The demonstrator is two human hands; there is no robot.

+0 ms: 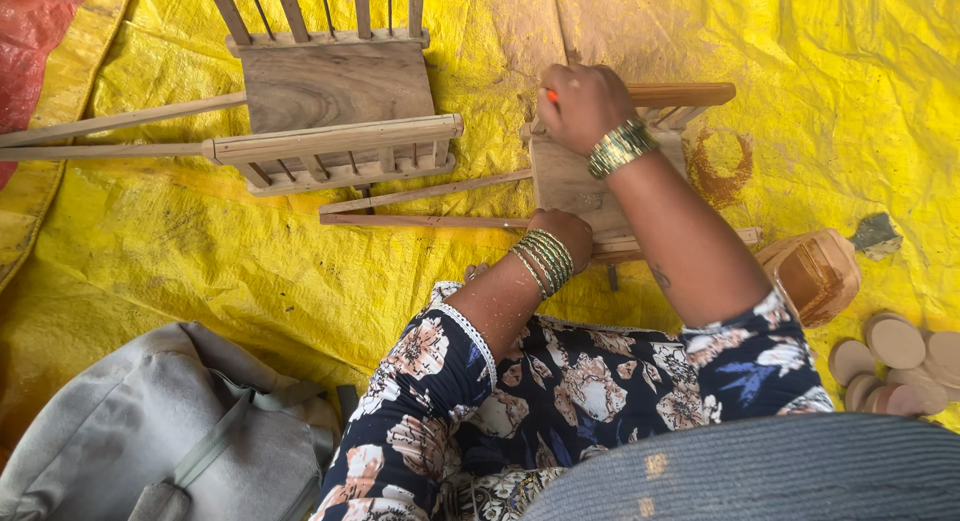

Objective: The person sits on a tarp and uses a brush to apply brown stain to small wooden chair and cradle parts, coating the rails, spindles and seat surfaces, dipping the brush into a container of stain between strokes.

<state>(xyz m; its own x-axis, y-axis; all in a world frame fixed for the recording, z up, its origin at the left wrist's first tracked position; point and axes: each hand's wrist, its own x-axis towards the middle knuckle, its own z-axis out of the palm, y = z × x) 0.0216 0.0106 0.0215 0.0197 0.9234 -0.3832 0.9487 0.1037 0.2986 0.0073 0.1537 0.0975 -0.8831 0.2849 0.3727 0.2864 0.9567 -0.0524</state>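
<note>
Your left hand (566, 231) is closed in a grip on the near rail of the small wooden cart (575, 181), pinning it to the yellow tarpaulin (200, 251). Just beyond, your right hand (583, 106) is fisted around an orange-tipped tool (551, 95) at the far rail. The cart's long axis runs left-right, shafts pointing left. Farther left stands a larger wooden cart (335, 91).

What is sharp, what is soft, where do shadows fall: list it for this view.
Head view: even daylight, no hard glare on the yellow tarp; right hand and left hand on the small wooden frame are sharp, casting only faint shadows; the grey brim at the bottom edge is soft and blurred.
</note>
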